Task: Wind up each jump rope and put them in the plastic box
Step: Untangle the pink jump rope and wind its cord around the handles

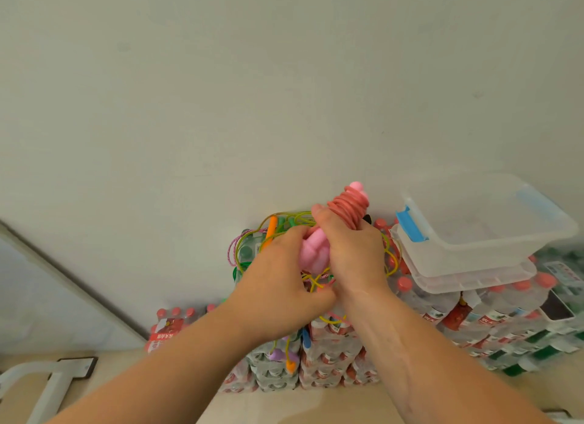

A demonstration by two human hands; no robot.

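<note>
Both hands hold a pink jump rope (313,253) in front of me. Its salmon cord is coiled tightly around the pink handles near their top end (349,207). My right hand (350,250) grips the handles just below the coil. My left hand (278,278) closes on the lower end of the handles. Behind the hands lies a tangle of other jump ropes (275,224) with yellow-green, purple and orange parts. The clear plastic box (474,231) with blue latches stands open to the right, resting on its lid.
Stacked shrink-wrapped packs of bottled water (331,354) carry the ropes and the box. A plain wall (252,92) rises behind them. A white metal frame (47,382) sits on the floor at lower left.
</note>
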